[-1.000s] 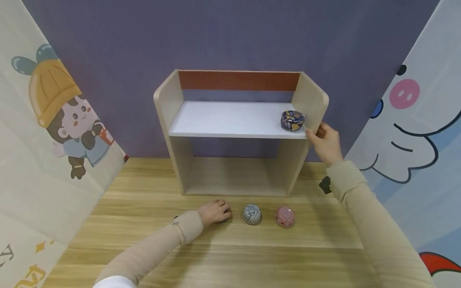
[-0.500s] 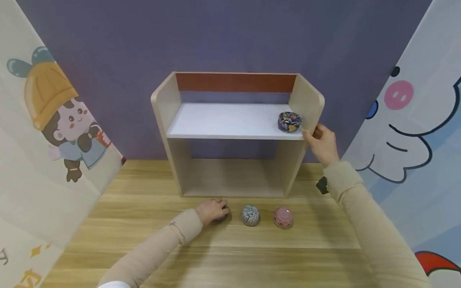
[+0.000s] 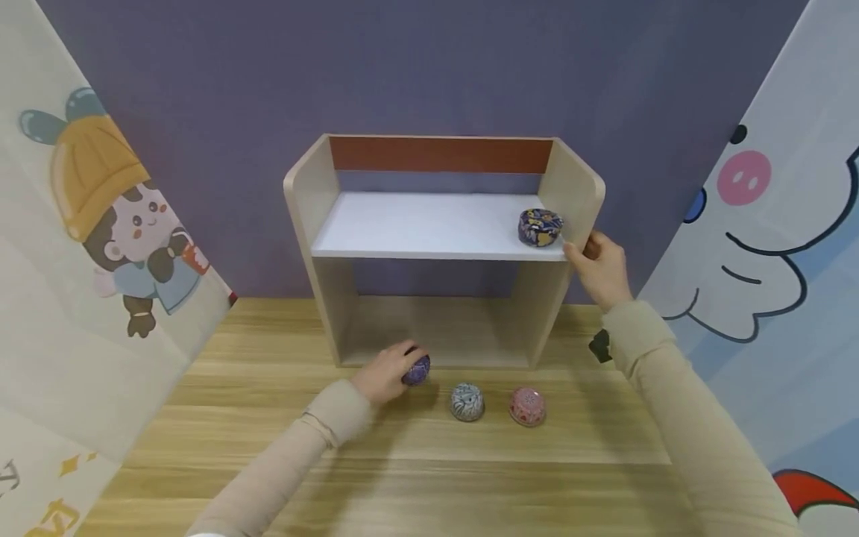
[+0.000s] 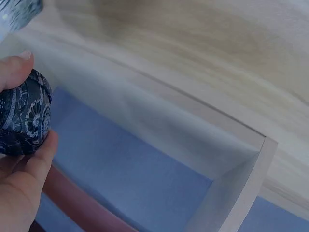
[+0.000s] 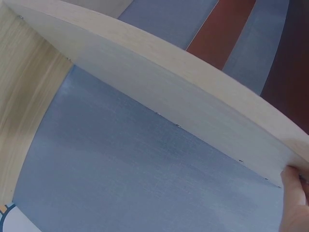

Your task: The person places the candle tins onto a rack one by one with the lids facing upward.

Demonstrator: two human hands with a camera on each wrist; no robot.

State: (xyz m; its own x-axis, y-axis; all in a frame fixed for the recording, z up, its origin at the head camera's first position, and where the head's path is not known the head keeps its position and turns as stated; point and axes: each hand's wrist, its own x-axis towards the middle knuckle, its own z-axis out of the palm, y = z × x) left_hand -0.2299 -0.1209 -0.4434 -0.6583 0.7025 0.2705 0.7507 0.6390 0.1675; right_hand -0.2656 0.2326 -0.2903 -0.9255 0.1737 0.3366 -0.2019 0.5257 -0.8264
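Note:
My left hand holds a small round purple patterned tin between thumb and fingers, near the front bottom edge of a wooden shelf unit. The left wrist view shows the thumb over one side of this tin and a finger along the other. My right hand grips the unit's right side panel, thumb at the front edge. Close beside that thumb, a navy and yellow tin stands at the right end of the white upper board. On the table, a grey-white tin sits left of a pink tin.
The unit stands on a wood-grain table against a purple-blue backdrop. Cartoon-printed cloths hang at left and right. A reddish-brown strip runs across the unit's top back.
My left hand has picked the purple tin up off the table and moved it toward the shelf unit. The right hand keeps its place on the side panel.

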